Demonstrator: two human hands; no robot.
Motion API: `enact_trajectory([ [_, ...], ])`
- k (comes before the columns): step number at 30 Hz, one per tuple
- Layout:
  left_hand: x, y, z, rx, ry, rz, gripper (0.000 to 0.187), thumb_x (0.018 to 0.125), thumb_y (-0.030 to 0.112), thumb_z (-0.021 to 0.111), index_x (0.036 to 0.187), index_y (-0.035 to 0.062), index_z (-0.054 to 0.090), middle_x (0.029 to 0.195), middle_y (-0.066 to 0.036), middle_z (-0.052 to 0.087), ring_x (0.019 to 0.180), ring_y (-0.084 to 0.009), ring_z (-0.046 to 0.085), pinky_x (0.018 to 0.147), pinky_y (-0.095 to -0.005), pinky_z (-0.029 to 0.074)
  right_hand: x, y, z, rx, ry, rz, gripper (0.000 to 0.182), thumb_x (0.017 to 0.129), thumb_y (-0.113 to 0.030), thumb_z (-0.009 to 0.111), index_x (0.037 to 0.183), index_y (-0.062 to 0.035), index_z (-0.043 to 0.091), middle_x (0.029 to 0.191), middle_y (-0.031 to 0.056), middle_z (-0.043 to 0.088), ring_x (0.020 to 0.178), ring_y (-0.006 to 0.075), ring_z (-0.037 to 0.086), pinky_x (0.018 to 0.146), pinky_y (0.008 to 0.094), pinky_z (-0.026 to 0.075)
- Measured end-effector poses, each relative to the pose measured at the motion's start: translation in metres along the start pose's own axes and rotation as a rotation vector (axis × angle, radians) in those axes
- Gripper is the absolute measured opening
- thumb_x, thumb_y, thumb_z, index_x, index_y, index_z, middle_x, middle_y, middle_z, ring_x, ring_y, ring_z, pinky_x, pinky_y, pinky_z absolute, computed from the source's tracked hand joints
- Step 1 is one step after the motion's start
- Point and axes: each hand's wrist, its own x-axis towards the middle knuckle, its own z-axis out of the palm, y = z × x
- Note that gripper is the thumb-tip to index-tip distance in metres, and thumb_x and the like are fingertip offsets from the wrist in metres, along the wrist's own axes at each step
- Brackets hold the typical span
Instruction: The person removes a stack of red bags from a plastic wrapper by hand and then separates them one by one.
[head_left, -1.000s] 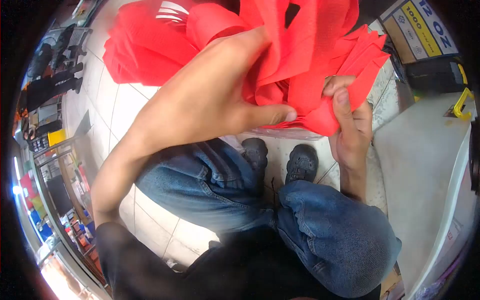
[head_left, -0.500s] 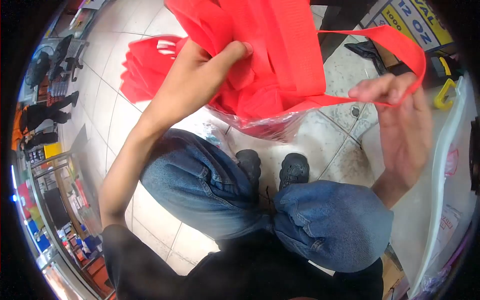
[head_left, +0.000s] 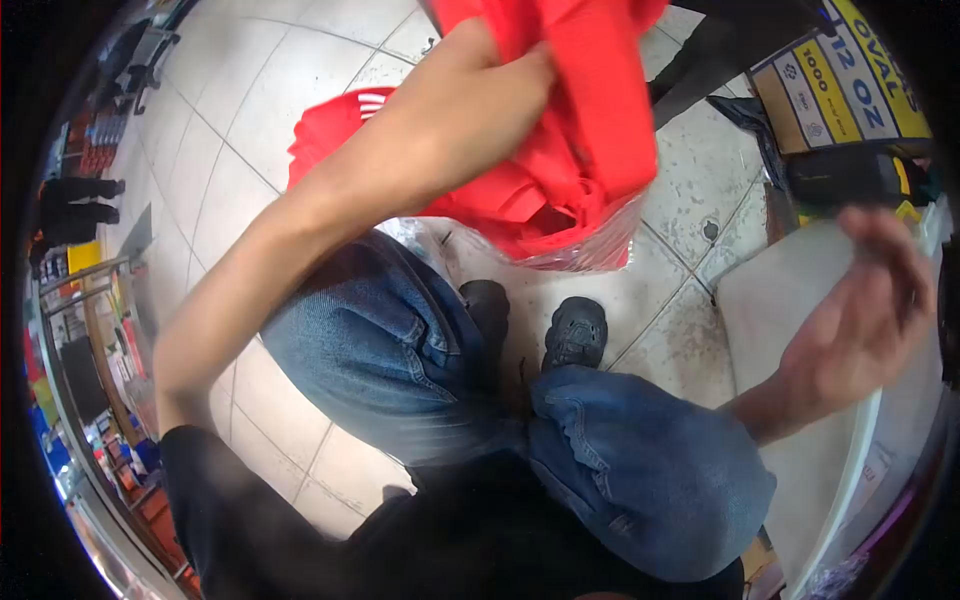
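My left hand (head_left: pixel 500 75) is raised at the top of the view and grips a red fabric bag (head_left: pixel 600 90) that hangs down from it. Below it sits a clear plastic pack of more red bags (head_left: pixel 560 225) on the tiled floor. A further pile of red bags (head_left: pixel 325 125) lies behind my left forearm. My right hand (head_left: pixel 865 310) is blurred, off to the right above a white surface, fingers apart and holding nothing. My knees in blue jeans (head_left: pixel 620 460) and black shoes (head_left: pixel 575 330) fill the lower middle.
A white table or board (head_left: pixel 800 290) stands at the right. A cardboard box (head_left: pixel 840 75) with yellow "12 OZ" labels sits at top right beside dark items. Shelving with goods (head_left: pixel 90 330) runs along the left. The floor is pale tile.
My right hand let go of the red strap and swung down to the right. My left hand lifted the red bag higher and towards the middle.
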Motion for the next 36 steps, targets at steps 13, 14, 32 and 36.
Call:
enact_trajectory([
  [13,-0.005,0.014,-0.001,0.374,-0.074,0.347,0.026,0.099,0.016,0.051,0.114,-0.0029,0.062,0.097,-0.01,0.068,0.087,-0.0186,0.067,0.077,-0.0309,0.055,-0.041,0.045,0.06,-0.094,-0.453,-0.054,0.026,0.069,0.016,0.07,0.091,0.0027,0.063,0.094,0.0146,0.063,0.079,0.0255,0.062,0.071,0.0302,0.05],
  [14,-0.003,0.016,-0.011,0.371,-0.078,0.342,0.026,0.099,0.016,0.051,0.114,-0.0029,0.062,0.097,-0.01,0.068,0.087,-0.0186,0.067,0.077,-0.0309,0.055,-0.041,0.048,0.058,-0.022,-0.41,-0.015,0.024,0.07,0.016,0.069,0.089,0.0029,0.063,0.094,0.0152,0.063,0.078,0.0232,0.062,0.07,0.0289,0.049],
  [32,-0.008,-0.091,-0.009,0.459,-0.335,0.698,0.081,0.06,0.02,0.093,0.128,0.0052,0.053,0.131,-0.014,0.051,0.108,-0.0236,0.055,0.089,-0.0364,0.048,-0.06,0.026,0.108,0.301,-0.291,0.131,0.033,0.073,0.01,0.078,0.097,0.0046,0.057,0.11,0.0191,0.06,0.089,0.0194,0.062,0.076,0.0281,0.052],
  [36,-0.015,-0.099,-0.007,0.305,-0.195,0.646,0.054,0.067,0.01,0.088,0.108,0.0062,0.053,0.112,-0.017,0.053,0.104,-0.0227,0.057,0.084,-0.033,0.049,-0.059,0.025,0.099,0.108,-0.233,0.116,0.045,0.07,0.008,0.082,0.107,0.0044,0.057,0.104,0.0154,0.06,0.086,0.0187,0.061,0.072,0.0278,0.051],
])
